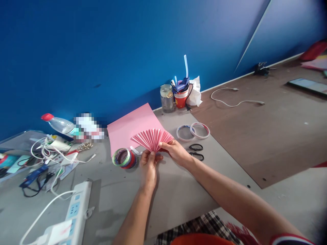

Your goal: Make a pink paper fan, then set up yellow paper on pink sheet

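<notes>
A pleated pink paper fan (150, 137) is spread out above the grey table, its folds fanning away from me. My left hand (150, 166) pinches the gathered base of the fan between thumb and fingers. With its thumb on the front, my right hand (176, 151) grips the fan's right side. Behind the fan lies a flat sheet of pink paper (127, 124). Several rolls of coloured tape (124, 158) are stacked left of my hands. Black-handled scissors (196, 152) lie by my right wrist, their blades mostly hidden.
Two tape rings (185, 133) overlap right of the fan. A glass jar (167, 100) and a red cup (181, 99) with tools stand by the blue wall. Tangled cables (47, 149), a bottle (60, 125) and a power strip (79, 204) occupy the left. A phone (309, 85) lies far right.
</notes>
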A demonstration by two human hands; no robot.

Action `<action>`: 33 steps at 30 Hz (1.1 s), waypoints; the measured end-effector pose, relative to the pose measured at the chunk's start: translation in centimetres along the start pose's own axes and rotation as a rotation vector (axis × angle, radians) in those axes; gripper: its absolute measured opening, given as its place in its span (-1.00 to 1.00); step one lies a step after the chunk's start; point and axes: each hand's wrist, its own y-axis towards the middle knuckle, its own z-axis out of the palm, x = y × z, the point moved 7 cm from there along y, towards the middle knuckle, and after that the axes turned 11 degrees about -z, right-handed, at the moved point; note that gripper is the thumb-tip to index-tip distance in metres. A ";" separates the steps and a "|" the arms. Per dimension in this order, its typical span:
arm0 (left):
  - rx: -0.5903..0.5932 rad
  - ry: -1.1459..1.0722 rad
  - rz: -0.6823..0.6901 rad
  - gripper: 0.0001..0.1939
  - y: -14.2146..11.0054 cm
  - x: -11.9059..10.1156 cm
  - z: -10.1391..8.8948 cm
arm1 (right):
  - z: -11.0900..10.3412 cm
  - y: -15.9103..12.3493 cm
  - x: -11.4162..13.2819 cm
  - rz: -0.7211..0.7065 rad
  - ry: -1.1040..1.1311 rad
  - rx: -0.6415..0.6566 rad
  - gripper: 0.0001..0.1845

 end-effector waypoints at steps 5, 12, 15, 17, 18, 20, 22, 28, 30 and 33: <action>-0.037 -0.099 0.007 -0.67 0.1 -0.6 -0.1 | -0.4 -0.2 -1.1 0.125 0.141 -0.114 -0.65; -0.076 -0.181 0.061 -0.65 0.3 -1.6 -0.4 | -0.1 -0.7 -2.2 0.218 0.285 -0.135 -0.65; -0.104 -0.179 0.101 -0.66 0.3 -2.0 -0.7 | 0.2 -0.9 -2.5 0.225 0.302 -0.111 -0.67; -0.108 -0.180 0.115 -0.65 0.5 -2.1 -0.8 | 0.6 -1.0 -2.7 0.241 0.308 -0.087 -0.69; -0.107 -0.186 0.121 -0.65 0.6 -2.1 -0.8 | 0.7 -1.1 -2.8 0.253 0.313 -0.074 -0.70; -0.105 -0.195 0.129 -0.63 0.7 -2.2 -0.9 | 1.0 -1.3 -2.9 0.273 0.323 -0.058 -0.71; -0.109 -0.196 0.127 -0.61 0.9 -2.1 -1.0 | 1.1 -1.3 -2.9 0.284 0.327 -0.058 -0.71; -0.109 -0.211 0.098 -0.62 1.0 -1.8 -1.1 | 0.8 -1.3 -2.9 0.274 0.310 -0.087 -0.71; -0.119 -0.197 0.097 -0.61 1.0 -1.8 -1.2 | 0.8 -1.3 -2.8 0.273 0.309 -0.080 -0.72; -0.112 -0.181 0.101 -0.60 1.1 -1.8 -1.2 | 1.1 -1.4 -2.5 0.275 0.321 -0.038 -0.74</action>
